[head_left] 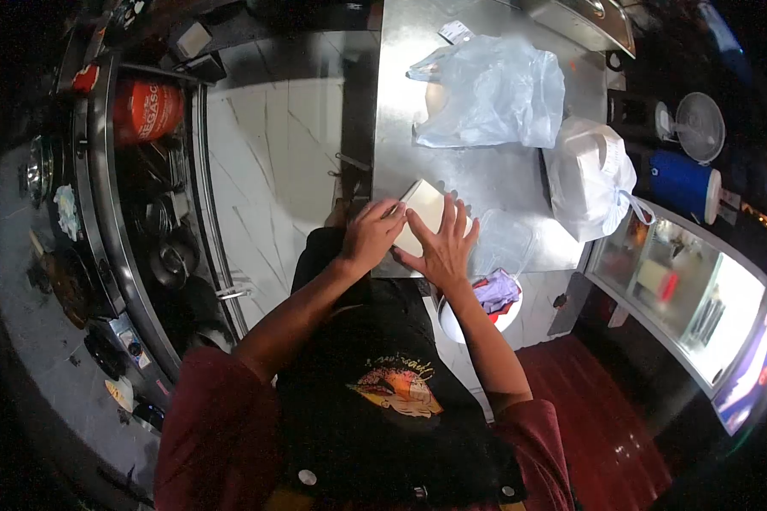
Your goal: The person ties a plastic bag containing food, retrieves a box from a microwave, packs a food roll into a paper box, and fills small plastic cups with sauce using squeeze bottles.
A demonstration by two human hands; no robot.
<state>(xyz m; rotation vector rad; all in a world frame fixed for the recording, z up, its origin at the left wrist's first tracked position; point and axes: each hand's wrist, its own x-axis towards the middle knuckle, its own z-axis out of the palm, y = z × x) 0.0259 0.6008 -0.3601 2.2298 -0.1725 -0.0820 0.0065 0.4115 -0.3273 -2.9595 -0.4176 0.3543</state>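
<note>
Cream-coloured box rests on the stainless-steel table, at the table's near left corner, close in front of the wearer's body. Both hands are at the box, 1 on each side of its near part.

Left hand: at the box's left edge, fingers bent and directed toward the right hand; fingertips blurred. Whether they pinch the edge or only rest against it, I cannot tell.

Right hand: palm down, fingers splayed apart over the near right part of the box, thumb pointing toward the left hand. The grip is spread, not closed around the box. The box's far face is exposed beyond the fingers; its near part is partly covered by this hand.

Surroundings on the table: clear plastic container just right of the right hand; translucent plastic bag spread farther back, well apart from both hands; white plastic bag, knotted and bulging, at the right edge. Small white packet lies beyond the translucent bag.

Below the near edge: white bin with purple and red material inside.

Wearer: black apron with a printed design, maroon sleeves.

Left side: red gas cylinder inside a metal-framed unit. Right side: lit display case, blue container.
</note>
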